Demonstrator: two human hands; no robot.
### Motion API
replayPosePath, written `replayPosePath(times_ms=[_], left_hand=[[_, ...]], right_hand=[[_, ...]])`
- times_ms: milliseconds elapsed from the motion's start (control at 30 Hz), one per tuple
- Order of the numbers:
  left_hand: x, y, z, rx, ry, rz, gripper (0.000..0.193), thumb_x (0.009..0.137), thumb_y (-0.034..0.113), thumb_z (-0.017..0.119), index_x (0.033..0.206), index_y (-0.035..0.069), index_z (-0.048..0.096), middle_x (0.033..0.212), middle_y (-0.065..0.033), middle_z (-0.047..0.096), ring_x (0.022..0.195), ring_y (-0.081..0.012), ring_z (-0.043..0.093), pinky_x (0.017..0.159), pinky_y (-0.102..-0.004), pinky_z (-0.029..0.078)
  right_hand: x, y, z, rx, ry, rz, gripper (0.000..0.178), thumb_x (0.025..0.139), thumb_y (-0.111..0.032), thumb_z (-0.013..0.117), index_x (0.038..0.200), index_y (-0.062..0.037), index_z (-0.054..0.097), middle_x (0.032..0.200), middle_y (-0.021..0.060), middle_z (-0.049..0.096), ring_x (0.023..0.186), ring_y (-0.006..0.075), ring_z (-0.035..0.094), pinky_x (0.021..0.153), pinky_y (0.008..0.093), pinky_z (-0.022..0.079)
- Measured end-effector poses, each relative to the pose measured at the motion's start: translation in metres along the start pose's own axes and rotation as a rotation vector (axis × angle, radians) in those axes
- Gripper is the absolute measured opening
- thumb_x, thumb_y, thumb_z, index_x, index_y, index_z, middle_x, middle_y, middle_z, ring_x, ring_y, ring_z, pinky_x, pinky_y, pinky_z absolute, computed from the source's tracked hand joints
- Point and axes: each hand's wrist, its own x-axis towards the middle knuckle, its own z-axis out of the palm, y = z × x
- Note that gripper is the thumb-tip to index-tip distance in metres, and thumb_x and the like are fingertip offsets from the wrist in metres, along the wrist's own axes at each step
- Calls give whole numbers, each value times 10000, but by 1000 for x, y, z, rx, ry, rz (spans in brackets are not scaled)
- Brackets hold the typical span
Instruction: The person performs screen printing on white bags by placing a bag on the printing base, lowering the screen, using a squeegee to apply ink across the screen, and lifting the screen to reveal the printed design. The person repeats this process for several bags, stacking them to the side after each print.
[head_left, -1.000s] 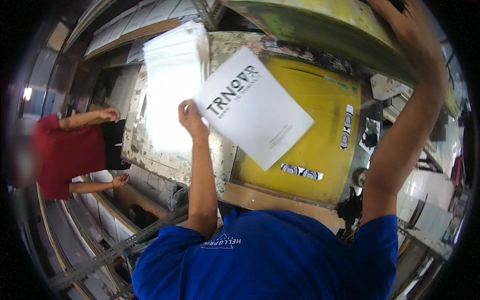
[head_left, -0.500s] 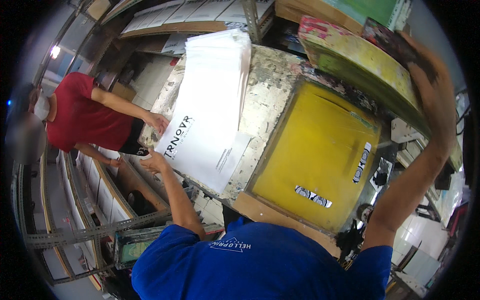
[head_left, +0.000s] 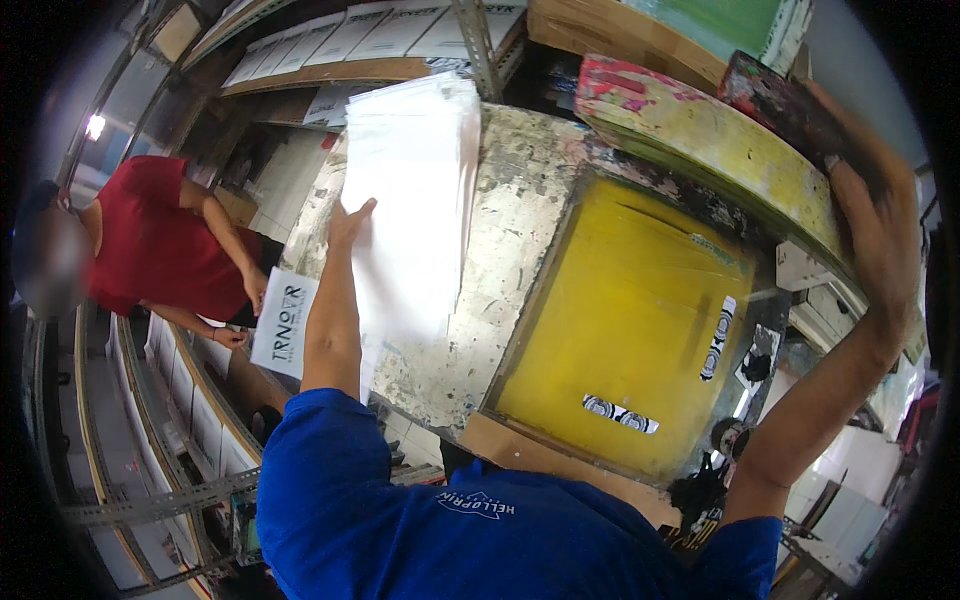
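Reaching the left hand (head_left: 347, 222) to the left edge of a tall stack of white paper sheets (head_left: 412, 200) on the paint-spattered counter (head_left: 507, 170); cannot tell whether gripping any paper. Over right, curling the right hand (head_left: 882, 190) around the end of a raised, pink-and-yellow-stained frame (head_left: 700, 140). Pointing lengthwise away from the blue shirt (head_left: 530, 530), stack and all. Only a narrow strip of counter to the left, but roomier bare surface rightward, before the flat yellow rectangular sheet (head_left: 610, 320). Beyond the left forearm, beside a co-worker's hand (head_left: 257, 288), a black-printed white sheet (head_left: 290, 325), tilted.
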Motion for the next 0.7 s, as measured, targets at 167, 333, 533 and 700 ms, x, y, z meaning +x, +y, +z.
replayPosePath(times_ms=[167,333,533,700], left_hand=[[-49,50,36,138,55,-140,1175,701,774,719,1552,37,384,1562,-216,432,1416,-401,448,1157,-616,328],[-103,55,50,154,128,-213,1312,679,832,706,1610,37,238,1631,-269,275,1526,-387,259,1185,-626,272],[-207,62,66,-42,188,727,822,761,569,834,1363,49,627,1475,-252,503,1399,-429,426,1106,-607,351],[-283,50,89,-54,61,793,267,850,332,809,1038,142,804,1337,-84,674,1301,-321,557,1053,-473,416]], right_hand=[[-5,21,-4,70,-11,62,452,988,-99,500,1422,6,572,1359,185,637,1200,231,637,1064,353,476],[-1,19,-5,-19,-13,-23,443,992,-119,510,1411,6,580,1364,181,637,1210,225,631,1074,348,469],[-5,18,-11,-223,-13,-111,434,996,-142,523,1399,6,590,1369,176,637,1222,217,623,1085,342,462],[-3,22,-7,-64,-43,-88,418,1008,-160,535,1390,-1,598,1377,175,635,1230,212,617,1087,340,460]])
